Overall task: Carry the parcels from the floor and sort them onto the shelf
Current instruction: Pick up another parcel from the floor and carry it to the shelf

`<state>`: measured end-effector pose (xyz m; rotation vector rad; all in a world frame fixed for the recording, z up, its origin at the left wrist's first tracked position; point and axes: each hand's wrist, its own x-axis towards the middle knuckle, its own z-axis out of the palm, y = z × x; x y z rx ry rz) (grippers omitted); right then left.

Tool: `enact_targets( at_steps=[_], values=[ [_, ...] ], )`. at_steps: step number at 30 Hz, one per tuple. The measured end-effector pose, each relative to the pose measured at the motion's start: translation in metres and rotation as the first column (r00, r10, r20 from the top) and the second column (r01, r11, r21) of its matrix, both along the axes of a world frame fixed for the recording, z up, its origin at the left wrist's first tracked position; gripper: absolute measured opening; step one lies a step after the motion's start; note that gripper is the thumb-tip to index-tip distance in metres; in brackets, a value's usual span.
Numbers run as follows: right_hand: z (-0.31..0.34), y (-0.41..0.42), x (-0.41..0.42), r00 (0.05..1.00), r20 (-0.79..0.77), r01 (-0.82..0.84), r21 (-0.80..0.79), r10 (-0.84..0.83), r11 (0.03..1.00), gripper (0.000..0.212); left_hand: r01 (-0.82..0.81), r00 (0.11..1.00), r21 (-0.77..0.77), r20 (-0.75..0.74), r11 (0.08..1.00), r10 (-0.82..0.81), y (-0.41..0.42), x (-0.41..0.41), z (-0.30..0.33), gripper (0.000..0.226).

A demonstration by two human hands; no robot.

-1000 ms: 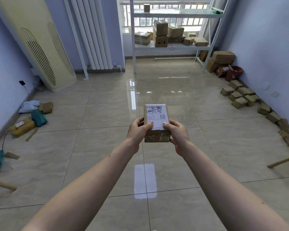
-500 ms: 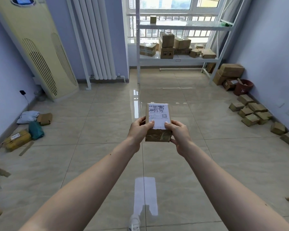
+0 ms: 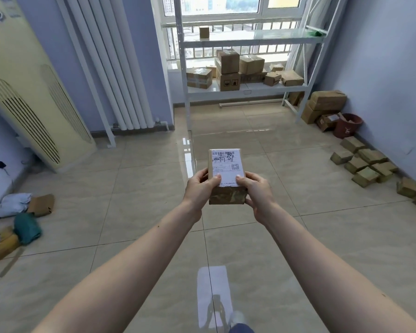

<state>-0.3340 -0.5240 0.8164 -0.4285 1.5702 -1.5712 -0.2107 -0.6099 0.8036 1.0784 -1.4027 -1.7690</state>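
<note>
Left hand (image 3: 199,188) and right hand (image 3: 256,191) are clamped on a small brown cardboard parcel with white label (image 3: 227,175), fingers pinching its sides, held mid-room. White metal shelf (image 3: 247,88) is well apart ahead; a slip from the light grip is judged possible.

Bright daylight is pouring in through the window (image 3: 226,6) behind the shelf (image 3: 247,39), washing out the panes and laying glare streaks on the glossy floor (image 3: 187,145), while the wide lens is bending the radiator (image 3: 111,68) and walls at the edges and softening distant detail.
</note>
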Motion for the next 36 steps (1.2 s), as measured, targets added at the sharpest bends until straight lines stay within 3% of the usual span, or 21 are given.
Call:
enact_targets(
  at_steps=[7, 13, 30, 36],
  values=[
    [-0.001, -0.105, -0.079, 1.000, -0.017, -0.010, -0.010, 0.010, 1.000, 0.037, -0.025, 0.999, 0.001, -0.023, 1.000, 0.025, -0.103, -0.078, -0.002, 0.030],
    [0.009, -0.194, -0.144, 0.999, -0.025, -0.042, 0.002, 0.042, 0.999, 0.034, -0.046, 0.998, 0.003, -0.034, 0.999, 0.046, -0.185, -0.140, 0.011, 0.016],
    [0.033, -0.480, -0.267, 0.998, -0.037, -0.058, -0.048, 0.056, 0.997, 0.032, -0.030, 0.999, -0.056, -0.038, 0.998, 0.027, -0.481, -0.264, 0.029, 0.037],
    [0.037, -0.570, -0.306, 0.999, -0.043, -0.030, -0.053, 0.027, 0.998, 0.033, 0.000, 1.000, -0.066, -0.027, 0.998, -0.002, -0.571, -0.305, 0.039, 0.026]
  ],
)
